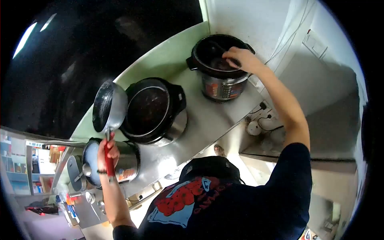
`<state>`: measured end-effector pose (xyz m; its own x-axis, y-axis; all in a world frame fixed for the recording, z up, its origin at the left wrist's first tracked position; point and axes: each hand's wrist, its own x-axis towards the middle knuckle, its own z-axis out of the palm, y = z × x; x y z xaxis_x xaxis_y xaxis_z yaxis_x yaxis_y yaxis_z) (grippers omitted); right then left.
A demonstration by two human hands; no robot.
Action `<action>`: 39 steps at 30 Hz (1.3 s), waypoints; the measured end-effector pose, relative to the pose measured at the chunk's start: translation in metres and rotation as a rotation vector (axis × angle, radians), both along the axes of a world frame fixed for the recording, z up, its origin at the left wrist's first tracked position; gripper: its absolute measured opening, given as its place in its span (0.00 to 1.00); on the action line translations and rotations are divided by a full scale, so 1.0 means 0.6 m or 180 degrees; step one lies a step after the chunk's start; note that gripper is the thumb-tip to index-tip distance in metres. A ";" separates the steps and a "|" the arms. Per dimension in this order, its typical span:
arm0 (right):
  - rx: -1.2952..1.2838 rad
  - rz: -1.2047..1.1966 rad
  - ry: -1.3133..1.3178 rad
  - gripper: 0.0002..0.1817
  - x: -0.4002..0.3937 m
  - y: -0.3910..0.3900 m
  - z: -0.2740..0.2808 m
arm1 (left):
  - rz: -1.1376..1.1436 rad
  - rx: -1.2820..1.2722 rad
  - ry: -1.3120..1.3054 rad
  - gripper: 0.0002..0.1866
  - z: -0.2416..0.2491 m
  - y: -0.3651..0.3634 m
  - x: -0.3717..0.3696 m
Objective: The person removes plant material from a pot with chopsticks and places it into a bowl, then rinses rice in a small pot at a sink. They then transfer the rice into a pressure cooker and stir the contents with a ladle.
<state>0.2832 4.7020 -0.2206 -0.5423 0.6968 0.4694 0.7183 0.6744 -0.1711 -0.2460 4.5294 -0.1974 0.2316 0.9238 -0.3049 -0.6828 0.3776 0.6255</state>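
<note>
My left hand is closed around the red handle of a deep, bowl-shaped metal scoop. The scoop is tilted on its side, its dark inside facing left, in front of the middle electric pressure cooker. That cooker has no lid on and holds dark contents. At the far end of the counter, my right hand reaches into the mouth of another open pressure cooker, fingers curled. A dark, handle-like shape lies by these fingers, too dim to name.
A third pot with a pale top stands near my left forearm on the metal counter. Spoons and small items lie at lower left. Plugs and cords hang by the right wall. A green ledge runs behind.
</note>
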 end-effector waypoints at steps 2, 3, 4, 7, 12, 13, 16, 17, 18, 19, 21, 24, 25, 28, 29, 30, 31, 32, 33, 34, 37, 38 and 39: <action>-0.0032 0.0428 -0.1131 0.14 0.030 0.060 -0.032 | 0.0140 0.0083 0.0067 0.16 0.008 -0.014 0.039; 0.0148 0.0648 -0.1653 0.19 0.038 0.086 -0.042 | 0.0191 0.0066 0.0046 0.16 0.007 -0.019 0.053; 0.0100 0.0691 -0.1645 0.19 0.048 0.110 -0.051 | 0.0244 0.0043 0.0026 0.17 0.007 -0.021 0.068; 0.0181 0.1049 -0.2388 0.16 0.064 0.154 -0.068 | 0.0301 0.0014 -0.0081 0.19 0.016 -0.028 0.105; -0.0739 0.0899 -0.2124 0.11 0.075 0.133 -0.016 | 0.0508 -0.0049 0.0158 0.19 0.037 -0.046 0.138; -0.1121 0.0863 -0.1828 0.09 0.078 0.128 -0.003 | 0.0511 -0.0070 0.0161 0.19 0.038 -0.049 0.141; -0.1778 0.0740 -0.0974 0.09 0.096 0.126 -0.010 | 0.0603 -0.0118 0.0316 0.19 0.041 -0.058 0.145; -0.1787 0.0734 -0.0973 0.09 0.093 0.122 -0.011 | 0.0640 -0.0145 0.0282 0.19 0.040 -0.061 0.146; -0.2013 0.0777 -0.0408 0.09 0.087 0.118 -0.012 | 0.0677 -0.0170 0.0249 0.19 0.039 -0.062 0.146; -0.2225 0.0820 0.0161 0.08 0.081 0.119 -0.015 | 0.0717 -0.0193 0.0239 0.18 0.040 -0.064 0.149; -0.2615 0.0782 0.0812 0.08 0.062 0.127 -0.036 | 0.0758 -0.0238 0.0203 0.19 0.037 -0.070 0.147; -0.1855 0.1414 0.1206 0.10 0.054 0.161 -0.078 | 0.0814 -0.0307 0.0129 0.19 0.042 -0.067 0.156; -0.1347 0.1335 0.0252 0.12 0.059 0.173 -0.087 | 0.0877 -0.0315 0.0155 0.19 0.044 -0.067 0.159; -0.0681 0.1192 -0.1172 0.17 0.074 0.186 -0.077 | 0.1000 -0.0383 0.0266 0.18 0.052 -0.065 0.171; -0.0425 0.1137 -0.1279 0.18 0.083 0.189 -0.079 | 0.1051 -0.0390 0.0253 0.18 0.054 -0.066 0.174; -0.0171 0.1084 -0.1387 0.18 0.087 0.195 -0.078 | 0.1106 -0.0401 0.0235 0.19 0.055 -0.066 0.176; -0.0219 0.0998 -0.1308 0.15 0.096 0.192 -0.075 | 0.1151 -0.0407 0.0224 0.18 0.055 -0.068 0.179; -0.0238 0.1026 -0.1295 0.15 0.097 0.186 -0.065 | 0.1174 -0.0432 0.0237 0.18 0.057 -0.068 0.186; -0.0571 0.0846 -0.1025 0.12 0.098 0.183 -0.057 | 0.1243 -0.0471 0.0274 0.18 0.059 -0.065 0.196; -0.0893 0.0656 -0.0754 0.09 0.098 0.179 -0.048 | 0.1305 -0.0500 0.0311 0.18 0.062 -0.063 0.200; -0.1515 0.0770 0.0112 0.06 0.098 0.166 -0.026 | 0.1267 -0.0523 0.0260 0.18 0.056 -0.071 0.194; -0.1522 0.0770 0.0126 0.06 0.096 0.166 -0.032 | 0.1267 -0.0519 0.0268 0.18 0.057 -0.069 0.197; -0.1572 0.0864 0.0346 0.05 0.094 0.166 -0.040 | 0.1289 -0.0541 0.0252 0.19 0.059 -0.066 0.204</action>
